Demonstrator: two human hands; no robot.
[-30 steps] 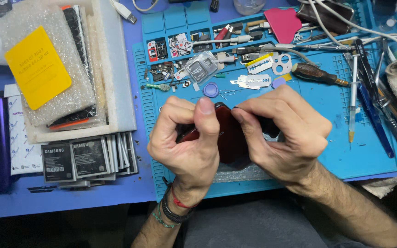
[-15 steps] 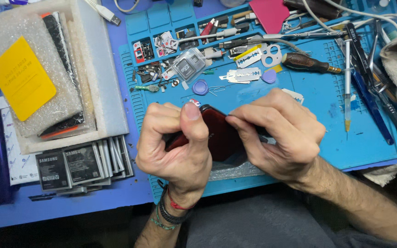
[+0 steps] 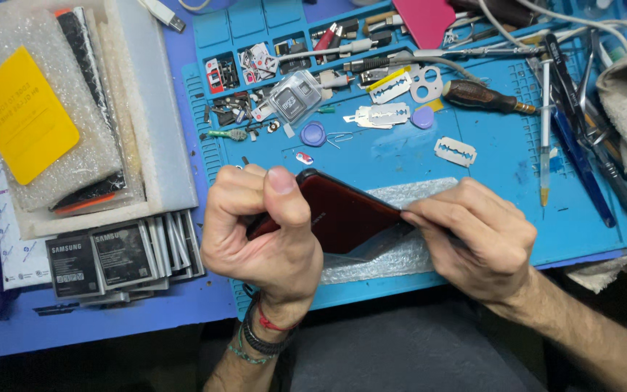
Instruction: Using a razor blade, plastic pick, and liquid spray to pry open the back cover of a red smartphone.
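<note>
Fingers of the left hand (image 3: 259, 232) clamp a glossy dark-red phone (image 3: 339, 214) above the blue ribbed work mat (image 3: 488, 181); the right hand (image 3: 477, 239) pinches its right edge (over clear bubble wrap (image 3: 400, 254)). Far left, a yellow rectangular label (image 3: 19, 112) lies on a bubble-wrapped package, grey-labelled flat batteries (image 3: 99, 254) stacked below.

Blue table (image 3: 110, 319): blue work mat (image 3: 502, 189), battery stack (image 3: 117, 254), foam tray (image 3: 154, 123).

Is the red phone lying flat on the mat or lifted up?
Lifted: the left hand holds the red phone tilted above the blue mat.
</note>
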